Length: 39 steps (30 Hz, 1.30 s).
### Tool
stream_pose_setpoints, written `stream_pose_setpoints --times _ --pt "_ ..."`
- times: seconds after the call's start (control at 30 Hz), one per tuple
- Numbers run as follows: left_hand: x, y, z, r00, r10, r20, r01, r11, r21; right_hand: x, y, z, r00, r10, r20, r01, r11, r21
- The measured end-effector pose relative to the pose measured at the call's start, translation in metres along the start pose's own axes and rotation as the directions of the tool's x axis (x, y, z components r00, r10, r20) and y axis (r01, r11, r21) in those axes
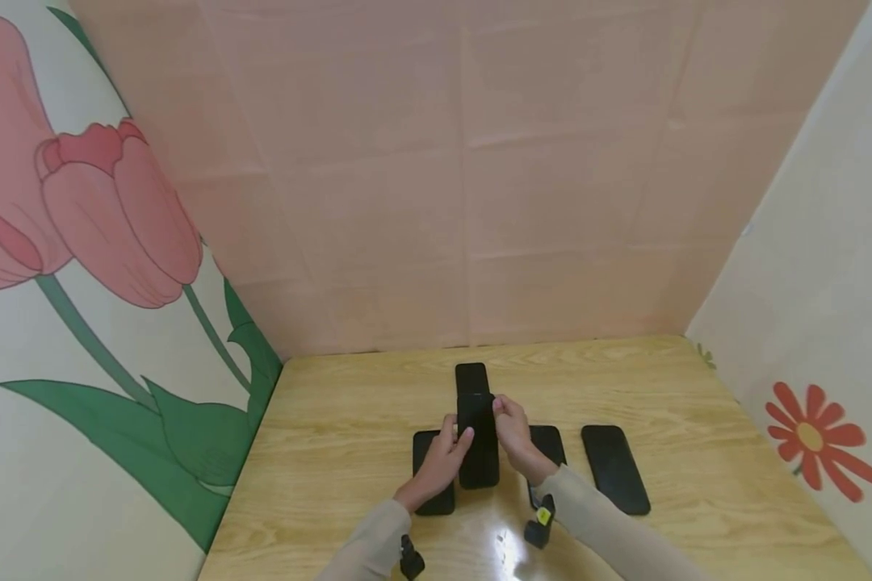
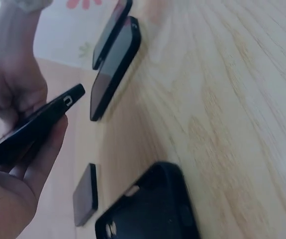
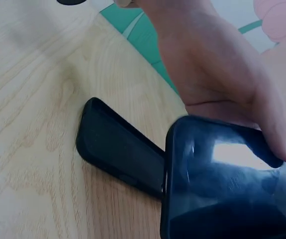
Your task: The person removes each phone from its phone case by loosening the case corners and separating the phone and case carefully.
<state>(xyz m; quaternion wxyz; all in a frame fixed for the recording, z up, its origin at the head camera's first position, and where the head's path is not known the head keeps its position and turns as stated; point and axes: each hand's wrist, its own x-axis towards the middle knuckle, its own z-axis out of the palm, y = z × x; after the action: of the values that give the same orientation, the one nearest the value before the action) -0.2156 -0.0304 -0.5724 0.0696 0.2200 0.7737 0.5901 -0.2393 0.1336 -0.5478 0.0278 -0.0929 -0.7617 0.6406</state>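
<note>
A black smartphone [image 1: 478, 452] is held up over the table, its glossy screen [image 3: 222, 184] catching a reflection in the right wrist view. My left hand [image 1: 439, 461] grips it along the left side, thumb over the front and fingers behind. At the upper right corner, my right hand [image 1: 517, 436] pinches the edge. The left wrist view shows the phone edge-on [image 2: 38, 122] between both hands, with a small cutout near its end. An empty black phone case [image 2: 147, 209] lies open side up under the left hand, its raised rim and camera hole visible.
Behind the held phone lies another dark phone-shaped piece [image 1: 471, 378]. To the right are two more black phones [image 1: 548, 444] [image 1: 616, 470], the nearer one partly behind the right forearm. Painted walls border the wooden table [image 1: 349, 403] left and right; a pinkish sheet hangs at the back.
</note>
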Motion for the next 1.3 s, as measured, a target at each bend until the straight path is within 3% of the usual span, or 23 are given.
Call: stream_pose_setpoints --times 0.2,0.37,0.57,0.77,1.0,1.07,1.17,1.3 --pt "0.003 0.006 0.008 0.996 0.049 -0.08 -0.046 0.998 0.036 -0.001 -0.001 0.003 0.992 -0.05 -0.112 0.046 0.998 -0.036" --pt "0.002 0.011 0.008 0.993 0.016 -0.12 -0.012 0.999 0.04 -0.003 -0.001 0.006 0.985 -0.09 -0.148 0.081 0.995 -0.066" --pt "0.002 0.018 0.003 0.992 -0.06 -0.111 0.056 0.998 -0.041 0.0 -0.002 0.009 0.99 -0.014 -0.138 0.009 0.999 -0.038" --pt "0.003 0.011 0.002 0.989 -0.107 -0.101 0.1 0.992 -0.073 0.002 0.0 0.011 0.99 0.001 -0.141 -0.002 1.0 -0.006" --pt "0.0 0.004 -0.001 0.99 -0.105 -0.089 0.092 0.986 -0.14 0.002 -0.001 0.011 0.992 0.025 -0.127 -0.025 1.0 0.006" --pt "-0.001 0.008 -0.002 0.99 -0.112 -0.086 0.097 0.982 -0.16 0.003 0.0 0.011 0.992 0.034 -0.119 -0.034 0.999 0.0" --pt "-0.003 0.013 -0.003 0.988 -0.136 -0.079 0.12 0.977 -0.177 0.004 0.0 0.011 0.992 0.045 -0.12 -0.046 0.999 -0.009" --pt "-0.003 0.007 -0.002 0.983 -0.169 -0.066 0.151 0.965 -0.214 0.003 0.0 0.009 0.993 0.057 -0.099 -0.055 0.998 0.026"
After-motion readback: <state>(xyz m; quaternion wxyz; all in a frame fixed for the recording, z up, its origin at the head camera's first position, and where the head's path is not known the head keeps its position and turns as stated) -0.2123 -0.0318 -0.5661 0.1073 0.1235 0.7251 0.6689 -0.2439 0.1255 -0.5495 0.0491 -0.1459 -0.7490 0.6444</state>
